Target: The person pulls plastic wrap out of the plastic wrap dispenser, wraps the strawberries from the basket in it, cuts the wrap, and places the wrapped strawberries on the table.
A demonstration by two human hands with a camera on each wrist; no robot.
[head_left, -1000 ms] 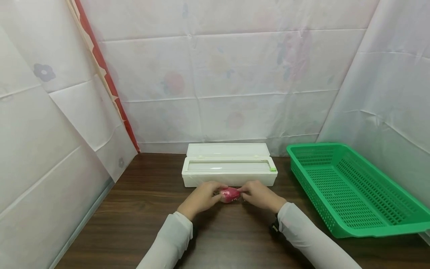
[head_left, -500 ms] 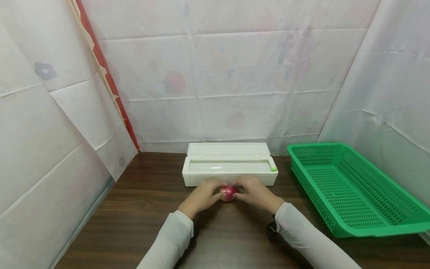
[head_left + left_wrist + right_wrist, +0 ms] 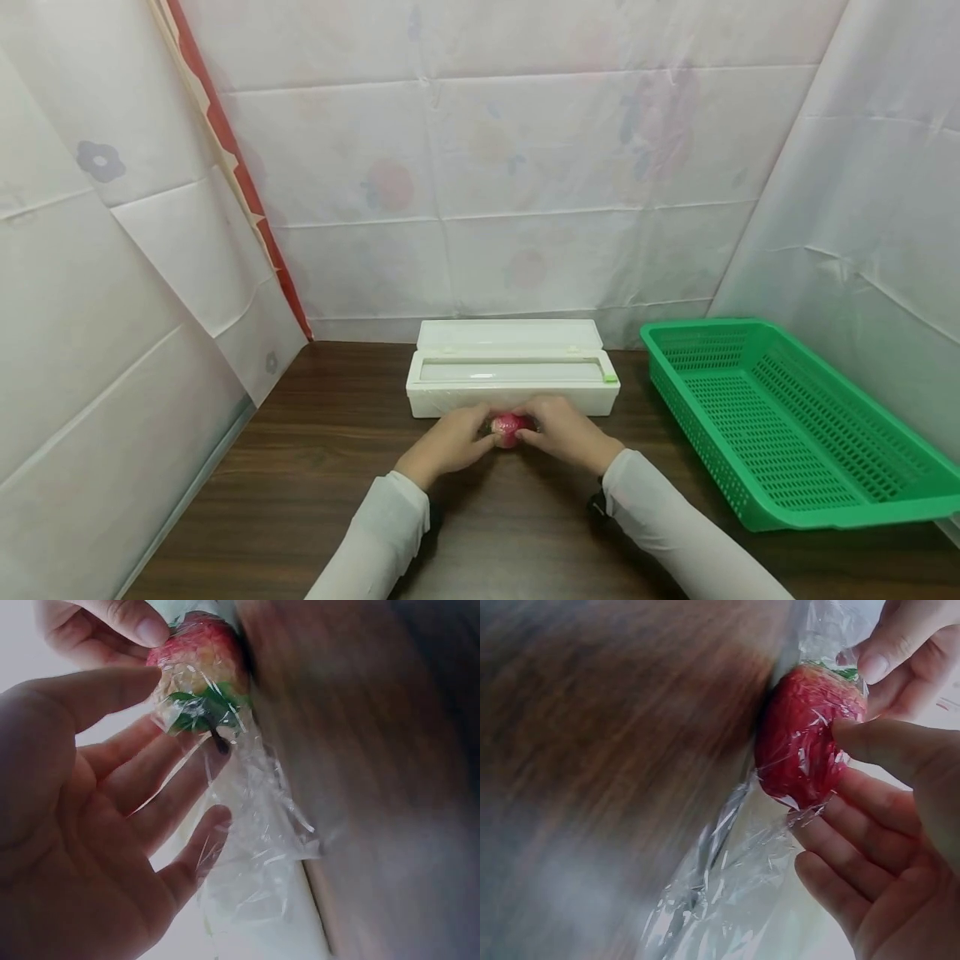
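Left hand pinches the leafy end of a red fruit between thumb and fingers. Clear film wraps the fruit and trails loose from both ends. It lies between the two hands, just before a long white box. The right hand grips its red end. Farther right, a green basket stands on the dark wooden table.
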